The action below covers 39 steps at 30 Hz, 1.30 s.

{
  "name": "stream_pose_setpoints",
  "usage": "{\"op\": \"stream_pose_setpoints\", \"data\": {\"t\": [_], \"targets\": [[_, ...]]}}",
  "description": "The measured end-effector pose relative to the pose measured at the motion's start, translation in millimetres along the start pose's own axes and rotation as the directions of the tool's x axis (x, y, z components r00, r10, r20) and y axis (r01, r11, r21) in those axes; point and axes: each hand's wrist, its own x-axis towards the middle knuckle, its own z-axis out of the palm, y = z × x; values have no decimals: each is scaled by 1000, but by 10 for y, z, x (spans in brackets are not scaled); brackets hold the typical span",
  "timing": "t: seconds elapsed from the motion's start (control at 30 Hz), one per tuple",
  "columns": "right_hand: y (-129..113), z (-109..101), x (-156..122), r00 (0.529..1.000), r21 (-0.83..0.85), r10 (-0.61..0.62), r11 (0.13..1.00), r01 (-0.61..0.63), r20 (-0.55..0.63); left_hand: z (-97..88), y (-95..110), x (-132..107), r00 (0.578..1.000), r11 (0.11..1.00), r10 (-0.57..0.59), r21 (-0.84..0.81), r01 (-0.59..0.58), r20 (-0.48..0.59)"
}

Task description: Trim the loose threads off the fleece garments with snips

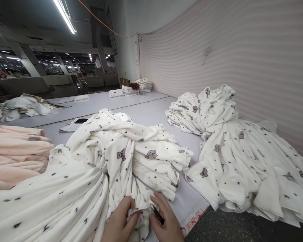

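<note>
Right at the near edge of the bench (pixel 154 112), my left hand (pixel 119 222) pinches a fold of the white printed cloth (pixel 126 148). My right hand (pixel 168 222) rests on the cloth just beside it, clasping a thin dark tool (pixel 157 215). The cloth looks soft, limp and light, though the heap is bulky. I judge the hem edge the surest hold. A second heap (pixel 242 161) lies to the right.

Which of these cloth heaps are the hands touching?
The middle white printed heap: the left hand pinches its near edge, the right hand, holding a dark tool, touches it. The right-side heap and peach heap lie apart.
</note>
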Motion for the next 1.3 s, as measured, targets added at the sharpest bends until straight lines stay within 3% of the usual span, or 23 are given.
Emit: {"op": "stream_pose_setpoints", "data": {"t": [0.1, 0.2, 0.23, 0.3, 0.37, 0.43, 0.5, 0.57, 0.7, 0.8, 0.9, 1.0, 1.13, 1.3], "targets": [[-3, 35, 62, 996, -51, 33, 998, -29, 79, -3, -29, -75, 981, 989, 140, 60, -133, -132], [-89, 10, 147, 987, 79, 79, 993, -91, 139, -43, -95, -135, 937, 963, 233, 193, -186, -260], [-131, -15, 170, 984, 137, 104, 983, -124, 143, -65, -116, -142, 921, 942, 293, 240, -233, -256], [-218, -80, 205, 975, 253, 167, 946, -201, 148, -108, -137, -136, 889, 883, 437, 254, -395, -137], [-295, -146, 223, 964, 347, 213, 902, -256, 157, -125, -123, -115, 859, 853, 512, 120, -508, 5], [-347, -189, 226, 967, 395, 210, 884, -251, 144, -105, -71, -95, 893, 894, 447, 5, -448, 46], [-373, -200, 220, 977, 401, 182, 891, -213, 116, -62, 9, -79, 953, 953, 303, -11, -303, -4], [-377, -186, 219, 980, 355, 174, 914, -197, 95, -27, 97, -56, 979, 979, 200, -20, -201, -34], [-369, -142, 252, 990, 89, 140, 986, -139, -1, -42, 214, 44, 987, 973, 148, -189, -133, 70], [-389, -116, 272, 993, -75, -64, 996, 56, -99, -96, 233, 137, 991, 931, 52, -364, -3, 124], [-422, -79, 263, 964, -72, -251, 967, 245, -86, -137, 242, 204, 980, 838, -42, -527, 140, 194], [-426, -31, 254, 952, 39, -306, 951, 305, 6, -160, 262, 229, 971, 770, -17, -616, 165, 240], [-369, 31, 244, 959, 65, -274, 961, 270, 71, -174, 279, 215, 964, 825, -29, -538, 172, 264], [-341, 127, 206, 989, -36, -150, 988, 150, -9, -176, 306, 210, 971, 936, -67, -323, 141, 229]]}}
